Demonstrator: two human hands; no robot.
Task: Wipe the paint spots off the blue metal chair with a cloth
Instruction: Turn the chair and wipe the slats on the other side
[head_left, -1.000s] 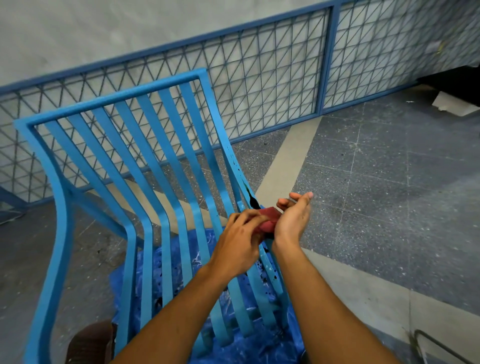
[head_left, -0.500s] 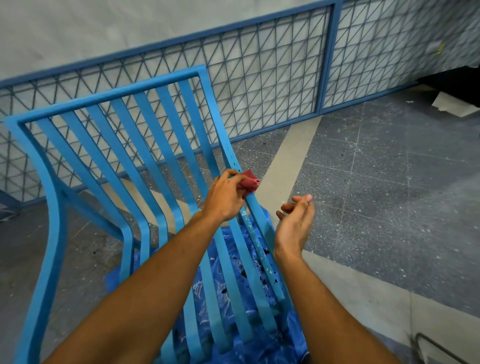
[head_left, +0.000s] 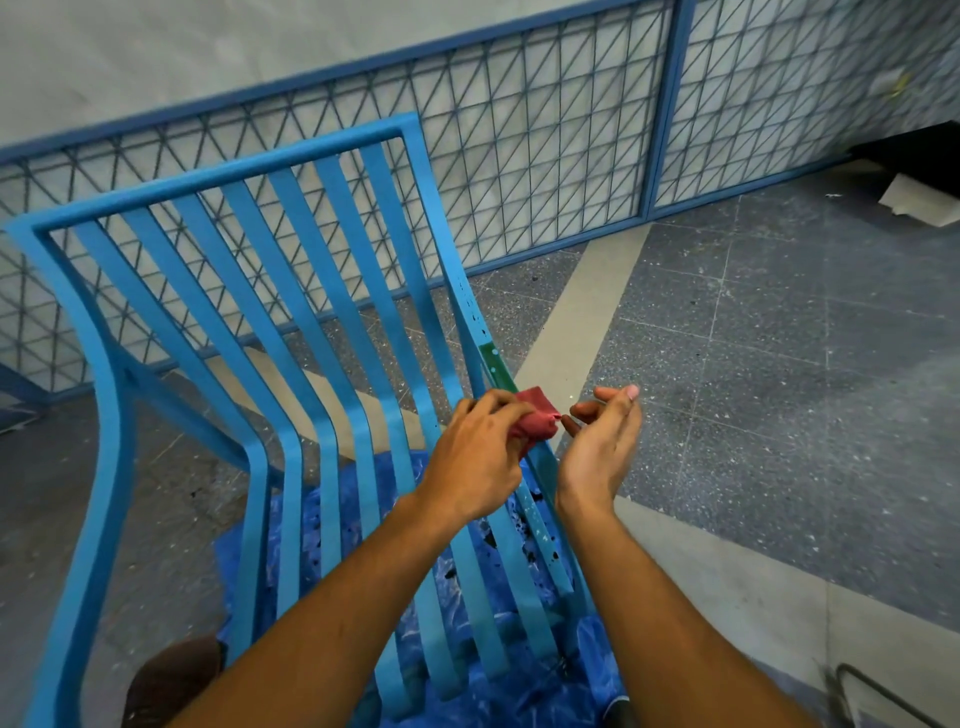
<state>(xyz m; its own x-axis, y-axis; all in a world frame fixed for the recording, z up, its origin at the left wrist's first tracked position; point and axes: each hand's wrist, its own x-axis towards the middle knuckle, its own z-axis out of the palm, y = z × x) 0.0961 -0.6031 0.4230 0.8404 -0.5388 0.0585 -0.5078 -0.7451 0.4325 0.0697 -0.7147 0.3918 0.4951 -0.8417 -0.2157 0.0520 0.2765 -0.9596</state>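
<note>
left grip (head_left: 475, 457) pinching red cloth (head_left: 537, 415) on chair rail (head_left: 470, 306), right grip (head_left: 602, 447) spread beside

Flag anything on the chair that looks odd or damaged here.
The rail on the right has a dark green patch just above the red cloth, unlike the blue elsewhere; dark spots speckle it lower down.

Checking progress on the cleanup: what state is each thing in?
Chair: dark spots on its right rail.
Cloth: bunched, pressed on that rail.
Left hand: grips the cloth.
Right hand: open, holding nothing.
Sheet: crumpled under the chair, spattered.
</note>
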